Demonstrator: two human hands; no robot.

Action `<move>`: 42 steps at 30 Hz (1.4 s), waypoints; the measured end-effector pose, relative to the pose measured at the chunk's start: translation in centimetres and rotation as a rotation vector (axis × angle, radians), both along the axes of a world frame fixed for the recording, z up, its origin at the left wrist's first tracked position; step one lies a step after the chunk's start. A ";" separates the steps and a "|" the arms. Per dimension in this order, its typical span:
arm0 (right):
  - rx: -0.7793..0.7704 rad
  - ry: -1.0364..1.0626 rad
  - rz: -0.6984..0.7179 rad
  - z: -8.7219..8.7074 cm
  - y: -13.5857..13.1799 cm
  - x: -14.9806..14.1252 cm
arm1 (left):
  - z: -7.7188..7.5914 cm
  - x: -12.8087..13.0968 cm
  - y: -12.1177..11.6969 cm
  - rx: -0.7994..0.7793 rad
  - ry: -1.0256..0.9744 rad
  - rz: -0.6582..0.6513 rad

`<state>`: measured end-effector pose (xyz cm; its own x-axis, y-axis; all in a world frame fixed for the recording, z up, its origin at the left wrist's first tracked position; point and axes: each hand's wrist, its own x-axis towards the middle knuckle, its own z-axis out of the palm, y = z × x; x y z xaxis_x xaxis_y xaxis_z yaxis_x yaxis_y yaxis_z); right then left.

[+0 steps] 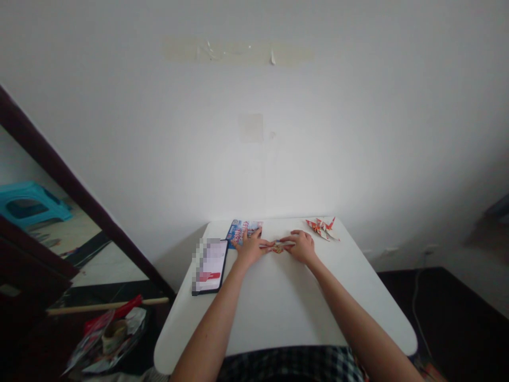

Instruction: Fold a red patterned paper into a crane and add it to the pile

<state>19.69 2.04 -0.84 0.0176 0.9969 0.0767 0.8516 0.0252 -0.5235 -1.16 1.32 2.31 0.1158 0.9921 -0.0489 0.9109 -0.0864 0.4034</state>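
the left hand [249, 250] and right hand [303, 248] both pinch the small folded paper [277, 248] over the table [278, 307]; uneven pulling may tear it.

Lower centre: left hand [251, 248] and right hand [302, 246] on white counter [286, 307], fingers at small folded paper [278, 248] between them. Printed sheet [238, 231] partly under left hand; phone [212, 267] to its left. Red-and-white paper figures [323, 228] right of hands.

Two hands [249, 249] [303, 247], one phone [213, 265]
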 end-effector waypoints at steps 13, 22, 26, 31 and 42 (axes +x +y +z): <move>0.119 -0.059 0.076 -0.6 -1.5 -0.1 | -2.5 0.1 -1.0 0.242 0.023 0.013; 0.112 -0.082 0.082 -1.2 -1.0 0.2 | -2.7 0.3 -0.9 0.253 -0.011 0.031; 0.114 -0.043 0.070 -1.4 -0.4 0.3 | -2.5 0.6 -0.9 0.260 -0.041 0.035; 0.147 0.019 0.076 -1.3 -0.1 0.6 | -2.4 0.9 -0.9 0.317 -0.070 0.033; 0.377 0.285 0.149 -1.6 0.0 1.1 | -3.1 0.8 -0.5 0.495 -0.151 0.007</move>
<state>20.74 2.06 -2.39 -0.0499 0.8940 0.4452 0.6487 0.3680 -0.6661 -0.39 0.87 -0.76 0.0786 0.8929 0.4433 0.8468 -0.2944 0.4430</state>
